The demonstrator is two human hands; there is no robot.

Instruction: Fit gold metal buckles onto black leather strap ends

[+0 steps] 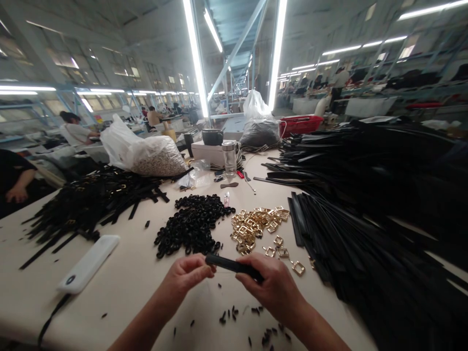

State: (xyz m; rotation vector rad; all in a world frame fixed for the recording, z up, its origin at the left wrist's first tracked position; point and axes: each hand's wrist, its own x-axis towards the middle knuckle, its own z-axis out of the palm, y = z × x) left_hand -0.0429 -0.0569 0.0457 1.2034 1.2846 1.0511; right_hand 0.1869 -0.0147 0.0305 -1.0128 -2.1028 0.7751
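Observation:
Both of my hands hold one narrow black strap (228,263) just above the table's near edge. My left hand (185,278) pinches its left end with the fingertips. My right hand (276,287) is wrapped over its right part. Just beyond the strap lie a heap of small black loops (192,226) and a heap of gold metal buckles (256,224), with a few loose buckles (298,267) close to my right hand. Small black scraps (234,314) dot the table under my hands.
A big stack of black straps (365,195) fills the right side; finished straps with buckles (87,200) pile at the left. A white power bank (89,263) lies at the near left. Bags (146,153), a jar (229,157) and boxes stand behind. Other people work at the far left.

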